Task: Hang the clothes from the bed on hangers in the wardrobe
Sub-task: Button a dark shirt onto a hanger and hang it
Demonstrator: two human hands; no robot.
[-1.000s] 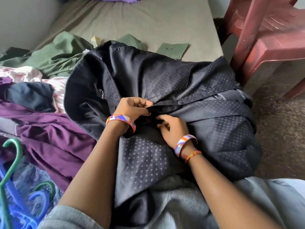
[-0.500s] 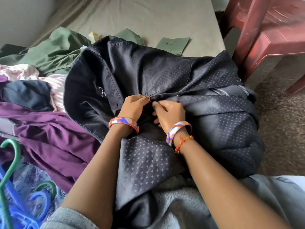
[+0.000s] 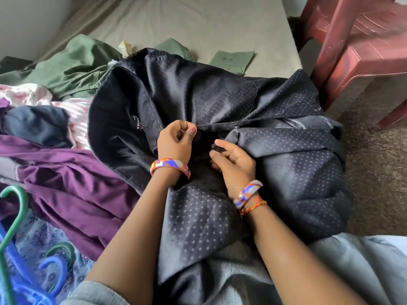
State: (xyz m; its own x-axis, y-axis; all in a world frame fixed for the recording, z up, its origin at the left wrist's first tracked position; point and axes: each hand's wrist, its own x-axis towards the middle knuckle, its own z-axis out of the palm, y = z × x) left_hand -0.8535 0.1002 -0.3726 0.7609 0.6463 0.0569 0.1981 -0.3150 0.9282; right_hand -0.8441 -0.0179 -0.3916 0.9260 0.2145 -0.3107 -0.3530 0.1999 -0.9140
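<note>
Head view: dark dotted shirt point(image 3: 275, 155) lies crumpled on the near edge of the bed point(image 3: 198, 25), partly draped over the person's lap, collar and label side to the left. Thin woven fabric with a slight sheen, so I'd judge it light, limp and a bit slippery; no stiffness except at collar and button placket. Best hold looks like the collar or shoulder seams, so it opens out for a hanger.

Left hand point(image 3: 175, 143): grip pinching the placket edge, thumb against fingertips, pulling it taut towards a button further right. Right hand point(image 3: 233, 160): fingers loosely curled over the fold below, just beside the left hand; whether they actually pinch cloth, cannot tell.

Hangers point(image 3: 19, 249), green and blue, lie in a heap at lower left, well apart from the shirt. Purple garment point(image 3: 66, 186) and green garment point(image 3: 77, 64) lie further left on the bed, touching the shirt's edge. Red plastic chair point(image 3: 356, 47) stands on the floor to the right.
</note>
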